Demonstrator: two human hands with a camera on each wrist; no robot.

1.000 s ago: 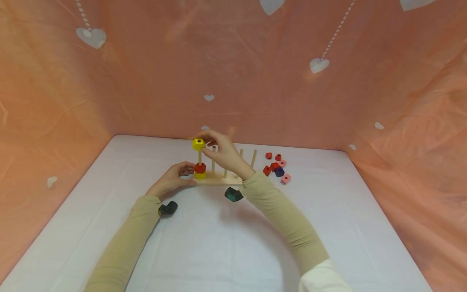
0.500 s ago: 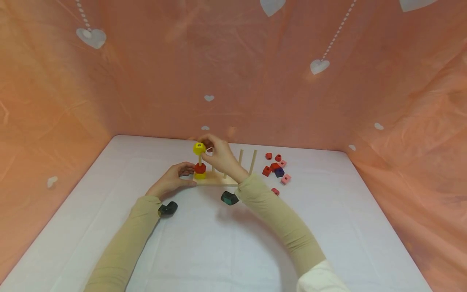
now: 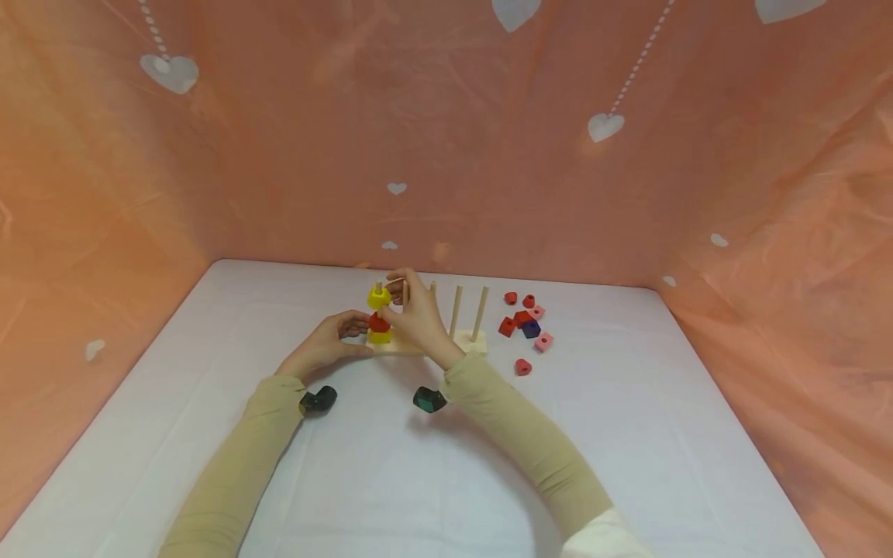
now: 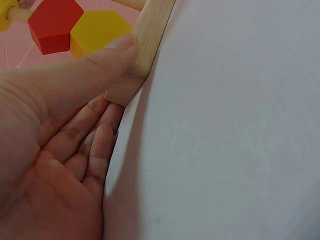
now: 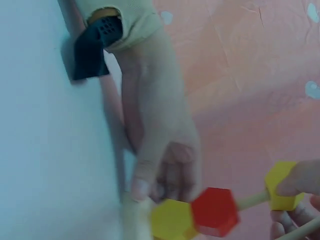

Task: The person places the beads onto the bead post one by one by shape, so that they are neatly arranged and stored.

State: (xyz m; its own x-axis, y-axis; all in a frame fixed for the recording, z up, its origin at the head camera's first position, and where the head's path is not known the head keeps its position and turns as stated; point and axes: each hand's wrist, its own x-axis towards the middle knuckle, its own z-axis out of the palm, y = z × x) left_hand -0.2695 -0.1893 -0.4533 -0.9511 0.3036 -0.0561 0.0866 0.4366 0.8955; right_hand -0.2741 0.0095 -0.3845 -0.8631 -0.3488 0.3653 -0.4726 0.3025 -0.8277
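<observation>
pinching the upper yellow bead (image 3: 379, 299) on the leftmost peg (image 5: 252, 200), the right hand (image 3: 421, 314) is the nearer one, with the red bead (image 3: 379, 322) straight below along the upright shaft, a bare stretch between. the left hand (image 3: 326, 341) grips the near end of the base (image 4: 152, 37).

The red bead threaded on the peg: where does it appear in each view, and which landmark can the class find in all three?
Head: red bead, slightly left of and below centre.
Left wrist: red bead, upper left.
Right wrist: red bead, right of centre, near the bottom.
Shared landmark: lower yellow bead, next to it.
</observation>
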